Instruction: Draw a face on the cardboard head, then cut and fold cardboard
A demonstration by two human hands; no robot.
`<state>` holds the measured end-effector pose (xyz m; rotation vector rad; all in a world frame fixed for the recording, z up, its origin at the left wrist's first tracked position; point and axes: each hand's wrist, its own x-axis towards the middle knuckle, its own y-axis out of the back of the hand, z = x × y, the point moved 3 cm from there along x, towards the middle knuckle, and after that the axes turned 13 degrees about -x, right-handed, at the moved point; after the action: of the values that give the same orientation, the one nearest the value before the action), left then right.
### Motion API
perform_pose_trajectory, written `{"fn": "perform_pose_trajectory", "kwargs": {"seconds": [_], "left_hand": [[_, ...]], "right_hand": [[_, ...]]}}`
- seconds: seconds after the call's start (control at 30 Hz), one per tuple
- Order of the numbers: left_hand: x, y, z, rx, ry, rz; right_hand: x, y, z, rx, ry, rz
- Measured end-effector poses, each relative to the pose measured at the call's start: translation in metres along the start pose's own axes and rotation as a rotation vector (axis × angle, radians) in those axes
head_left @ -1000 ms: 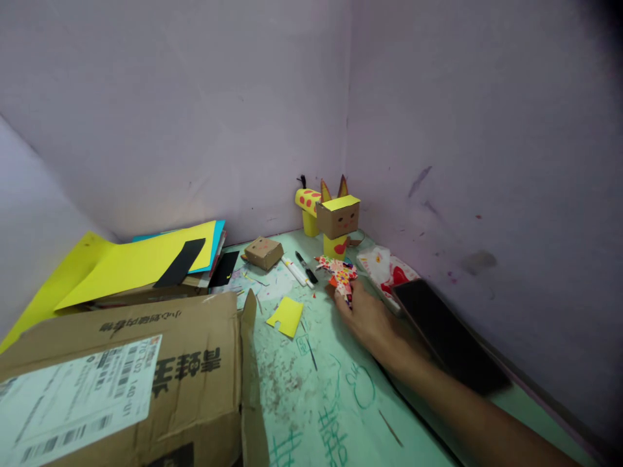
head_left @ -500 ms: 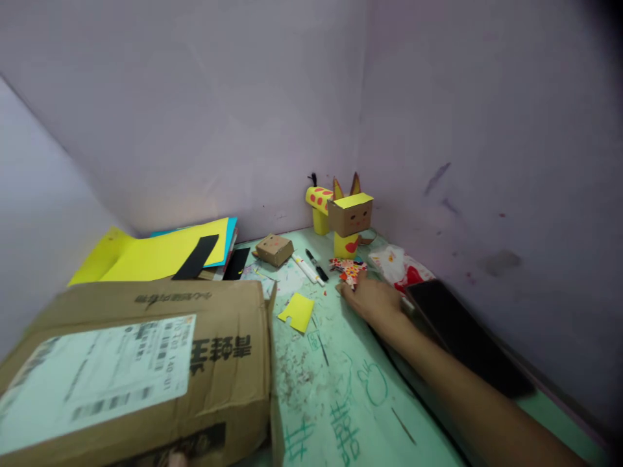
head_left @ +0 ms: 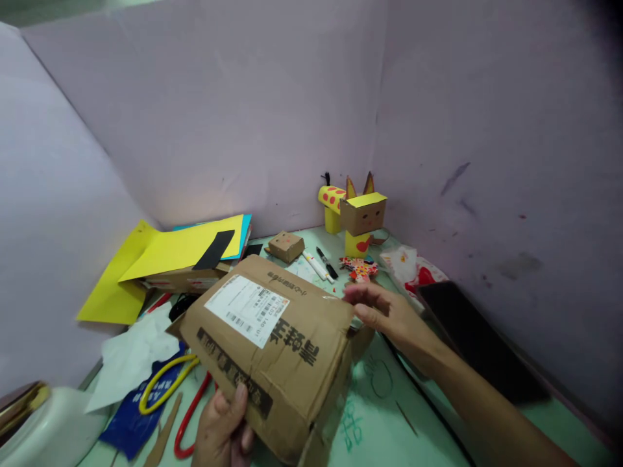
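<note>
A brown cardboard box point(head_left: 311, 311) with a white shipping label point(head_left: 248, 311) is tilted above the table. My left hand point(head_left: 224, 425) grips its lower left edge, thumb on top and fingers underneath. At the box's right corner is my right hand point(head_left: 384, 311), thumb and fingers apart; whether it touches the cardboard I cannot tell. Just beyond that hand lies a patterned red and white paper piece point(head_left: 359, 267). A box-headed figure point(head_left: 363, 217) with pointed ears and a yellow body stands behind it.
Yellow sheets point(head_left: 180, 250) and a small cardboard box with a face point(head_left: 286, 246) lie at the back. White markers point(head_left: 317, 266) and a black pen point(head_left: 326, 263) are beside it. Yellow-handled point(head_left: 165, 383) and red-handled point(head_left: 189, 415) tools lie left; a dark tablet-like slab point(head_left: 477, 344) is right.
The cardboard box has moved right and turned, uncovering the left of the table and covering the yellow scrap. My right hand has drawn back from the patterned paper to the box's corner.
</note>
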<state>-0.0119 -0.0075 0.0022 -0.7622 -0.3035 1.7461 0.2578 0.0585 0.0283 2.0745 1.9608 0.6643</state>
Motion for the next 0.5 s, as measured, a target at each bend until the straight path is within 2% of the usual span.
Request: {"fn": "perform_pose_trajectory", "kwargs": {"seconds": [0.2, 0.37, 0.5], "left_hand": [[0.020, -0.004, -0.001, 0.048, 0.041, -0.059], [0.028, -0.014, 0.004, 0.129, 0.044, -0.122], [0.033, -0.020, 0.005, 0.247, 0.019, -0.141]], "right_hand": [[-0.008, 0.002, 0.007, 0.032, -0.144, -0.061], [-0.011, -0.008, 0.004, 0.130, -0.209, -0.278], [-0.009, -0.014, 0.004, 0.211, -0.222, -0.255]]}}
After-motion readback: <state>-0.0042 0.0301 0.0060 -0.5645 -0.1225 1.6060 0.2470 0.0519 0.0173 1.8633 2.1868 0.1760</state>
